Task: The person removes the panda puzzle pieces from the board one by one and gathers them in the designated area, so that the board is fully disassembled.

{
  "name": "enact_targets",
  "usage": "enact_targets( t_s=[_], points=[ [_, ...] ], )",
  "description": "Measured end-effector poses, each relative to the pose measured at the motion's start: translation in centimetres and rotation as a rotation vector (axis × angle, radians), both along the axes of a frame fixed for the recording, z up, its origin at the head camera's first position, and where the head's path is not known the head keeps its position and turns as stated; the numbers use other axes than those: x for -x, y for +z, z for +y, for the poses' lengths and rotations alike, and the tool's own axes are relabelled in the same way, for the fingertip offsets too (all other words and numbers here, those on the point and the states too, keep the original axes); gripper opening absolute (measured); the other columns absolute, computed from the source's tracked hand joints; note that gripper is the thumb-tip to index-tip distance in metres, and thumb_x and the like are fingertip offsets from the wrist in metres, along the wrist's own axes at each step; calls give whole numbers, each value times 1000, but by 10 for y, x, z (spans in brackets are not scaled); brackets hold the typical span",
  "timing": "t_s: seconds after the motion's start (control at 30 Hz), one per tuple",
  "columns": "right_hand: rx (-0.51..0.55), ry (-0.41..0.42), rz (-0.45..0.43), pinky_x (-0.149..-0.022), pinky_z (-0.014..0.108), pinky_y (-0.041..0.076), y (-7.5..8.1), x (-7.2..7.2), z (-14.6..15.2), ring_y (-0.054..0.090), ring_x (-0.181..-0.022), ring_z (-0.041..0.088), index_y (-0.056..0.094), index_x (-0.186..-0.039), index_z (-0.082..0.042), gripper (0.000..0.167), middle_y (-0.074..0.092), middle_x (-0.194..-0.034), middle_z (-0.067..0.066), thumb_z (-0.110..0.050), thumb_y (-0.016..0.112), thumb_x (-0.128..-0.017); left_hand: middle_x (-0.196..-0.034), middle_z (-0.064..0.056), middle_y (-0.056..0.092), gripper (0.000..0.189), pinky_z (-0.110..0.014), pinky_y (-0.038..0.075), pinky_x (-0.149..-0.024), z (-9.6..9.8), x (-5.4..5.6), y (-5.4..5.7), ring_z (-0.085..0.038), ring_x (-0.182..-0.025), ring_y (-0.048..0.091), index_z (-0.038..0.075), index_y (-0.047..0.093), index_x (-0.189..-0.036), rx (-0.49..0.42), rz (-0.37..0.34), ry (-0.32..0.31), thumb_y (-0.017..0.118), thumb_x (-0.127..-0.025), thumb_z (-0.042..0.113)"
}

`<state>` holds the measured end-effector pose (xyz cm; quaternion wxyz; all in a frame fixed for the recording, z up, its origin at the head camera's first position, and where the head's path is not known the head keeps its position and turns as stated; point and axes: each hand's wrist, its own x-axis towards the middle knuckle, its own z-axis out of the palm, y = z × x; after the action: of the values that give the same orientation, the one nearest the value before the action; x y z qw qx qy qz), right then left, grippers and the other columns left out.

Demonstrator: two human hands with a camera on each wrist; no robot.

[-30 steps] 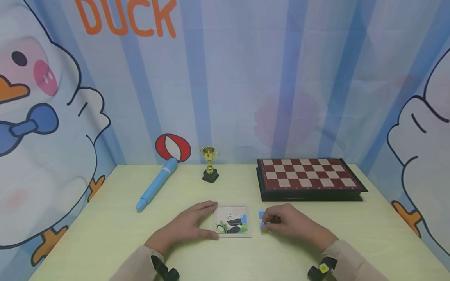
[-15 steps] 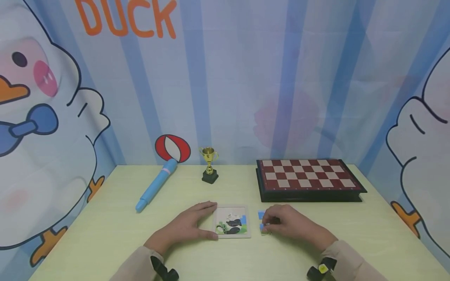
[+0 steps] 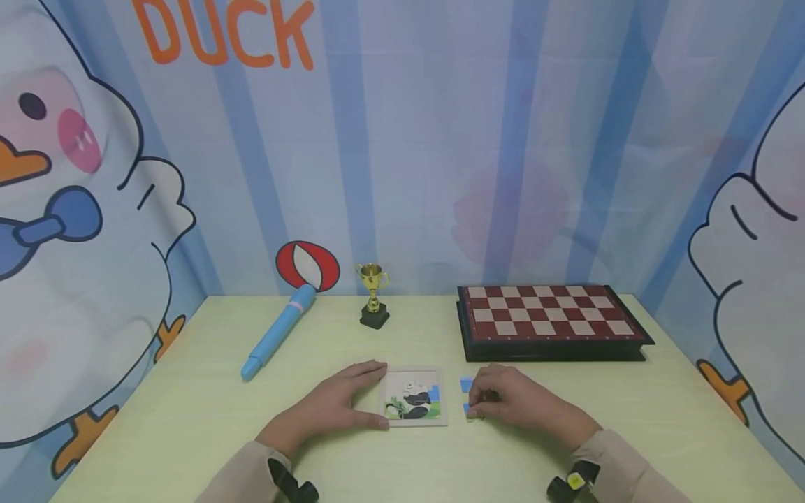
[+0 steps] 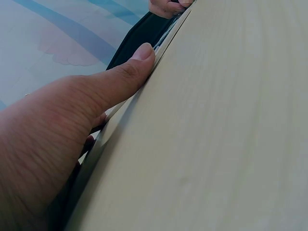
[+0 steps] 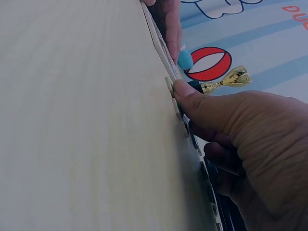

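A small square jigsaw puzzle tray point(image 3: 414, 368) with a light rim lies on the table and shows a panda picture. My left hand point(image 3: 333, 402) rests at its left side, fingers stretched to the far corner and thumb to the near one. In the left wrist view the thumb point(image 4: 127, 74) lies along the tray's edge. Right of the tray, my right hand point(image 3: 512, 397) pinches a small blue and green puzzle piece point(image 3: 468, 411) at the table surface. Another blue piece point(image 3: 466, 385) lies just beyond the fingertips. In the right wrist view several flat pieces point(image 5: 186, 129) lie under that hand.
A dark-sided chessboard box point(image 3: 553, 351) stands behind the right hand. A small gold trophy point(image 3: 374, 297) and a blue stick-shaped thing point(image 3: 279, 334) are at the back left. Behind the table point(image 3: 402, 468) hangs a duck-patterned curtain point(image 3: 415, 140).
The right hand's fingers shift slightly at the puzzle piece. The left hand and the tray stay in place; the whole view drifts a little.
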<state>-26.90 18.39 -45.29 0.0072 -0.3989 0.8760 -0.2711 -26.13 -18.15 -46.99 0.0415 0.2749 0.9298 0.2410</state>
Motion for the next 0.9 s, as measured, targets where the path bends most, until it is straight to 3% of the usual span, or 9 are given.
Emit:
enact_targets(
  t_s=[0.53,0.73,0.9],
  points=[
    [-5,-7,-17,-72,23,49,0,-1,-1,51,-81,5,68,-87,-32,9,57,-86,-19,-33,76,-90,-161,8,34,103,-47,27,-121,0,1,-1,-21,-149,28,24,39,-156,-4,3,-2,67,-74,79],
    [101,7,65,-64,21,47,-3,-2,-3,50,-76,4,67,-94,-32,6,58,-87,-20,-37,68,-97,-160,11,33,103,-46,28,-120,-1,2,-4,-20,-149,28,26,38,-157,6,0,-6,66,-74,80],
    [186,47,109,-62,21,47,-5,-4,-8,51,-76,5,66,-97,-29,3,60,-91,-19,-30,69,-97,-161,11,33,102,-47,28,-120,-1,1,-4,-20,-149,28,27,38,-157,0,-5,2,66,-74,80]
  ],
)
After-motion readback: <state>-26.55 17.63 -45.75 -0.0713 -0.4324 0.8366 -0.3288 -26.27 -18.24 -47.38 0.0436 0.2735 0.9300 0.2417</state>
